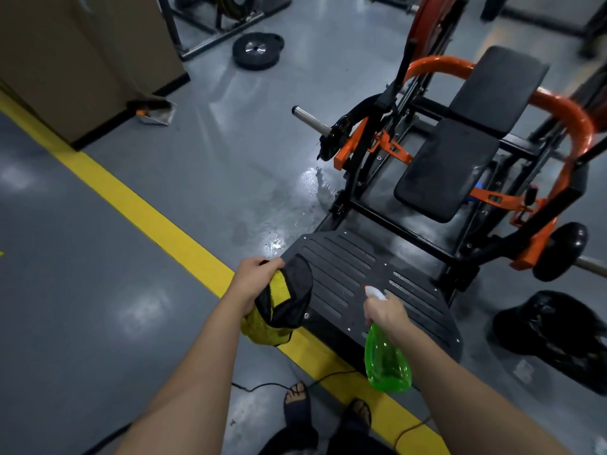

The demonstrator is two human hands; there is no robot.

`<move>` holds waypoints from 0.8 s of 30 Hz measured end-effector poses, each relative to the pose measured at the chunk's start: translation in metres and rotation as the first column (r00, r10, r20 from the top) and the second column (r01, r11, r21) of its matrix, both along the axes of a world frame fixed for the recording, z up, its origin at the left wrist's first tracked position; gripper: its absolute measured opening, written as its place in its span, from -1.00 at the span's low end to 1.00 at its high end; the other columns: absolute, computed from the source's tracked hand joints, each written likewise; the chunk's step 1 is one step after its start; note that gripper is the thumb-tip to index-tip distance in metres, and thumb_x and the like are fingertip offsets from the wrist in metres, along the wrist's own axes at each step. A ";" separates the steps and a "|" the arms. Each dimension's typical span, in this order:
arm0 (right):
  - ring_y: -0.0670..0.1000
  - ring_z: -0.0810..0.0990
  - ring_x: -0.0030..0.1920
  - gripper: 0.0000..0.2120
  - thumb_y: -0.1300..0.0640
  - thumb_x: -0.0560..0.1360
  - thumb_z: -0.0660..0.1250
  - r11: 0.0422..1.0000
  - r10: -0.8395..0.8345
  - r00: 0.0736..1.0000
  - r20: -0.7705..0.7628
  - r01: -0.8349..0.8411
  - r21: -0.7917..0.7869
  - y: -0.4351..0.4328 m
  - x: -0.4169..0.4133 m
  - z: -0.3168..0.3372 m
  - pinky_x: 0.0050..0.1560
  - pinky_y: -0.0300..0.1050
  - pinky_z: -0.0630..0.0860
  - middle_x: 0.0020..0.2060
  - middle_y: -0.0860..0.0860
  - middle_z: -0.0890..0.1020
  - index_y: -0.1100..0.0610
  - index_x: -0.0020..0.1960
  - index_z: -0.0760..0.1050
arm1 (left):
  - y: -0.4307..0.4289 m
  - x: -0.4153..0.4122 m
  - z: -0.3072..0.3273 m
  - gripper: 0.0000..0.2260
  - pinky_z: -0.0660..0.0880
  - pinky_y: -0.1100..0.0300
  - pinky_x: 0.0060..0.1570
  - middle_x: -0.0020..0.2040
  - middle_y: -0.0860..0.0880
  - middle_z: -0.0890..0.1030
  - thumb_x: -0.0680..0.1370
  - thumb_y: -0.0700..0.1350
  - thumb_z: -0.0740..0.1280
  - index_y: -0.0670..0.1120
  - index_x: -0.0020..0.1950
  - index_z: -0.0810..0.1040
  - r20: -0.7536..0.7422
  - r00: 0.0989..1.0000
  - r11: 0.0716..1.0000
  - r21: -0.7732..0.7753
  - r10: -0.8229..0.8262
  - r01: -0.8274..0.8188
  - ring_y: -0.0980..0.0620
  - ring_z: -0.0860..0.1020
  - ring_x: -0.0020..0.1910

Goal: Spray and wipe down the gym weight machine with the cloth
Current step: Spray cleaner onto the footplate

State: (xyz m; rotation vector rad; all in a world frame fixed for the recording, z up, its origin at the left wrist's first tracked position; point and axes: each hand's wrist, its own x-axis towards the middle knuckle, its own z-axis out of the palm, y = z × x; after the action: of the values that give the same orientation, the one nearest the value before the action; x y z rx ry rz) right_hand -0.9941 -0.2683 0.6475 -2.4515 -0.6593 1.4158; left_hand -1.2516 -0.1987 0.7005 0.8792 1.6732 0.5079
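Observation:
The weight machine stands ahead of me with an orange frame point(571, 123), black seat pads point(450, 169) and a slotted black footplate point(368, 277). My left hand point(253, 277) grips a yellow and black cloth point(279, 307) at the footplate's near left corner. My right hand point(386, 313) holds a green spray bottle point(387, 359) by its neck, its white nozzle point(374, 292) pointing out over the footplate.
A yellow floor line point(138, 205) runs diagonally under my arms. Wet patches point(312, 182) shine on the grey floor left of the machine. A weight plate point(258, 49) lies far back, a black bag point(555, 326) sits at right, and a cable point(262, 385) crosses near my feet.

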 end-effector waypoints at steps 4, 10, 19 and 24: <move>0.14 0.63 0.03 -0.62 0.10 0.38 0.43 0.996 0.080 0.993 -0.091 -0.082 -0.028 0.001 0.005 -0.009 0.12 0.02 0.53 0.01 0.15 0.66 0.20 0.16 0.50 | 0.005 0.009 0.002 -0.77 0.44 0.19 -0.33 -0.25 -0.11 0.58 0.50 -0.05 0.43 -0.23 -0.13 0.63 -0.004 1.000 1.000 -0.012 -0.019 0.019 0.00 0.55 -0.34; 0.22 0.59 0.03 -0.74 0.12 0.56 0.27 0.997 -0.005 0.999 0.034 0.003 0.071 0.000 0.013 -0.022 0.06 0.02 0.50 0.03 0.18 0.60 0.26 0.16 0.53 | 0.011 0.022 -0.004 -0.81 0.45 0.17 -0.32 -0.32 -0.07 0.59 0.52 -0.06 0.41 -0.13 -0.24 0.58 0.000 1.000 1.000 -0.018 -0.003 0.003 -0.05 0.57 -0.32; 0.22 0.56 0.09 -0.58 0.07 0.57 0.26 0.998 -0.064 0.990 0.126 0.065 -0.001 -0.024 0.040 -0.027 0.00 -0.05 0.42 0.10 0.19 0.63 0.29 0.33 0.50 | 0.018 0.069 -0.012 -0.76 0.42 0.25 -0.42 -0.47 0.01 0.51 0.55 -0.11 0.34 -0.07 -0.32 0.47 0.147 0.987 0.995 -0.090 0.059 -0.046 -0.02 0.53 -0.41; 0.23 0.55 0.16 -0.49 0.18 0.52 0.26 0.983 -0.158 0.987 0.000 0.158 -0.089 -0.043 0.061 -0.029 0.13 -0.04 0.48 0.23 0.22 0.57 0.23 0.46 0.41 | 0.028 0.079 -0.007 -0.83 0.54 0.03 -0.12 -0.36 -0.07 0.59 0.39 0.02 0.41 -0.03 -0.32 0.54 0.259 0.957 0.982 -0.170 0.128 -0.085 -0.12 0.59 -0.30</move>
State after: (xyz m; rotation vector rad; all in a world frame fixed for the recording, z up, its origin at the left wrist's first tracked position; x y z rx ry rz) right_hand -0.9330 -0.3115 0.6183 -2.5017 -0.3975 1.4200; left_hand -1.1731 -0.1707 0.6931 0.5790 1.4931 0.5359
